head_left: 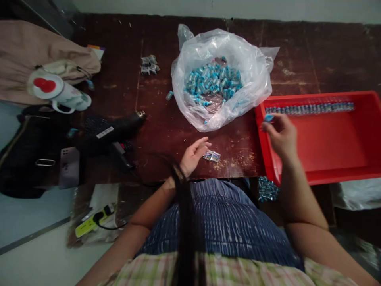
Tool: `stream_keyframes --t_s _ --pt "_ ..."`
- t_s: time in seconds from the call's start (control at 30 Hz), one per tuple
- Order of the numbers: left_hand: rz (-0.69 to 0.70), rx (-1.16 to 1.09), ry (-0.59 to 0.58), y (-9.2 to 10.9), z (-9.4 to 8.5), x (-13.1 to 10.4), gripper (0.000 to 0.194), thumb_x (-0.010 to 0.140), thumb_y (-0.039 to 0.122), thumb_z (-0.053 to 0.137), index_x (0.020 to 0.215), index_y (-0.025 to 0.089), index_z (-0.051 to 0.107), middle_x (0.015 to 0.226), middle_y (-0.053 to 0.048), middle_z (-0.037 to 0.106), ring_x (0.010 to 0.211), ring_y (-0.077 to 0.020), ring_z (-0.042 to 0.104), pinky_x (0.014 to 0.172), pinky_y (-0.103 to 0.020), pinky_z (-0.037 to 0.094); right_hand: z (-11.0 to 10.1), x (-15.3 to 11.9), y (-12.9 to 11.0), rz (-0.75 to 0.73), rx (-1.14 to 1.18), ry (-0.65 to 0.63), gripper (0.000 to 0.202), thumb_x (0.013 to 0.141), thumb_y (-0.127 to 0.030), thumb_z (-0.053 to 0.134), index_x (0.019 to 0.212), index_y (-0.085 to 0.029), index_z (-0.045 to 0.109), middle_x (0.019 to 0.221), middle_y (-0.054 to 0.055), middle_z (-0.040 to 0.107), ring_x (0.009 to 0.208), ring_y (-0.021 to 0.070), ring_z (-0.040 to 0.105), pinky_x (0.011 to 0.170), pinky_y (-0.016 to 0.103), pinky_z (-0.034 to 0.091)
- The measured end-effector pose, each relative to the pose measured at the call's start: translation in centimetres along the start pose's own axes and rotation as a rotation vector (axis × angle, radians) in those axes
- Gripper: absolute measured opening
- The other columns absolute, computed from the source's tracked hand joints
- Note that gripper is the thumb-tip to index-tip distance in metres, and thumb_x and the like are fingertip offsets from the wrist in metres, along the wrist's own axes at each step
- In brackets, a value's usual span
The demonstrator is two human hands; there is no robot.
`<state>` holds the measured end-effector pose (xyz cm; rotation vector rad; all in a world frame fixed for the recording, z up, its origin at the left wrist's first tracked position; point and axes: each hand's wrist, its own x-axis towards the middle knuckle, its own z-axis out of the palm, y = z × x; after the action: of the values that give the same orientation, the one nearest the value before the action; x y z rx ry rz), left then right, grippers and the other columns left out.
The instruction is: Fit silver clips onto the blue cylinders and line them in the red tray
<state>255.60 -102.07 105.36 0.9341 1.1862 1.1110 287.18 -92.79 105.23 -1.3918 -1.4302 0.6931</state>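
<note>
My right hand [282, 137] is over the left end of a red tray [336, 149], pinching a small vial with a blue cap [268, 118] between thumb and fingers. Below and beyond those fingertips, a row of labelled vials [311, 109] lines the tray's far side. My left hand [193, 158] hovers low over the table's near edge, fingers apart, holding nothing. Small printed labels [212, 155] lie just beside its fingertips. Behind them sits a clear plastic bag [190, 49], rolled open, with many blue-capped vials [210, 79] inside.
To the left lie a black heat gun [116, 131], a phone [69, 167], a black bag [35, 159] and a white mug [61, 93]. One loose vial [169, 95] and stacked labels [149, 64] are left of the plastic bag. A green power strip [93, 222] is below the table edge.
</note>
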Motion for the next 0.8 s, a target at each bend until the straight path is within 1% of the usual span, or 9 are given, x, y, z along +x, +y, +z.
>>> stream_keyframes --t_s 0.03,0.1,0.17,0.23,0.37,0.43,0.5,0.63,0.8 --pt "0.049 0.099 0.046 -0.1 -1.1 0.3 0.049 0.090 0.042 0.086 0.131 0.017 0.077 0.121 -0.012 0.081 0.100 -0.0206 0.073 0.093 -0.032 0.055 -1.8 2.2 2.0 0.099 -0.144 0.043 0.024 0.094 -0.024 0.076 0.116 -0.019 0.077 0.103 0.012 0.080 0.077 0.0169 0.071 0.079 0.035 0.058" --pt "0.124 0.296 0.142 -0.3 -3.2 0.8 0.034 0.091 0.034 0.081 0.121 0.017 0.080 0.114 -0.011 0.082 0.101 -0.0221 0.073 0.096 -0.034 0.055 -4.1 5.9 5.6 0.293 -0.426 -0.006 0.014 0.090 -0.014 0.079 0.103 -0.012 0.081 0.090 0.014 0.081 0.064 0.0129 0.064 0.074 0.034 0.052" --pt "0.173 0.487 0.233 -0.4 -5.1 1.1 0.020 0.093 0.026 0.075 0.111 0.019 0.081 0.110 -0.010 0.081 0.100 -0.0233 0.072 0.096 -0.036 0.055 -4.6 8.1 8.0 0.359 -0.508 -0.085 0.010 0.086 -0.008 0.081 0.095 -0.009 0.084 0.091 0.019 0.082 0.061 0.0109 0.062 0.075 0.034 0.050" --pt "0.204 0.670 0.309 -0.7 -6.5 0.9 0.012 0.095 0.019 0.070 0.101 0.019 0.081 0.109 -0.010 0.079 0.102 -0.0241 0.071 0.098 -0.037 0.055 -4.1 8.8 8.7 0.339 -0.525 -0.097 0.016 0.086 -0.006 0.082 0.102 -0.010 0.086 0.102 0.024 0.083 0.066 0.0110 0.065 0.080 0.037 0.050" --pt "0.210 0.995 0.355 -2.0 -6.9 -0.2 0.012 0.098 0.015 0.069 0.090 0.020 0.076 0.106 -0.011 0.074 0.106 -0.0271 0.065 0.103 -0.042 0.051 -2.5 7.8 6.4 0.081 -0.571 -0.004 0.038 0.090 -0.028 0.088 0.126 -0.018 0.084 0.116 0.024 0.082 0.087 0.0179 0.077 0.085 0.045 0.052" --pt "0.191 1.106 0.335 -2.8 -6.1 -0.9 0.006 0.095 0.017 0.078 0.090 0.021 0.075 0.109 -0.012 0.071 0.110 -0.0295 0.061 0.103 -0.044 0.049 -1.2 6.2 4.2 -0.091 -0.466 -0.077 0.043 0.094 -0.047 0.083 0.130 -0.025 0.082 0.118 0.020 0.082 0.096 0.0220 0.079 0.085 0.047 0.055" --pt "0.176 1.159 0.327 -3.5 -5.4 -1.2 0.013 0.090 0.017 0.085 0.088 0.022 0.072 0.112 -0.011 0.069 0.112 -0.0310 0.058 0.103 -0.045 0.047 0.8 4.1 1.7 -0.215 -0.353 -0.215 0.045 0.098 -0.057 0.077 0.132 -0.028 0.080 0.119 0.017 0.082 0.100 0.0243 0.079 0.088 0.049 0.058" --pt "0.183 1.144 0.321 -3.6 -4.7 -0.6 0.015 0.093 0.017 0.083 0.088 0.022 0.069 0.108 -0.010 0.068 0.110 -0.0301 0.057 0.102 -0.044 0.046 6.8 -0.1 -2.4 -0.379 -0.251 -0.471 0.030 0.101 -0.041 0.075 0.127 -0.026 0.080 0.121 0.014 0.080 0.105 0.0301 0.077 0.096 0.051 0.061" --pt "0.170 1.140 0.343 -3.1 -4.6 1.5 0.019 0.091 0.016 0.083 0.085 0.021 0.066 0.114 -0.013 0.067 0.113 -0.0323 0.056 0.102 -0.046 0.044 12.8 -2.8 -4.4 -0.386 -0.284 -0.671 0.023 0.101 -0.029 0.068 0.118 -0.020 0.081 0.121 0.015 0.080 0.114 0.0356 0.074 0.104 0.054 0.056"
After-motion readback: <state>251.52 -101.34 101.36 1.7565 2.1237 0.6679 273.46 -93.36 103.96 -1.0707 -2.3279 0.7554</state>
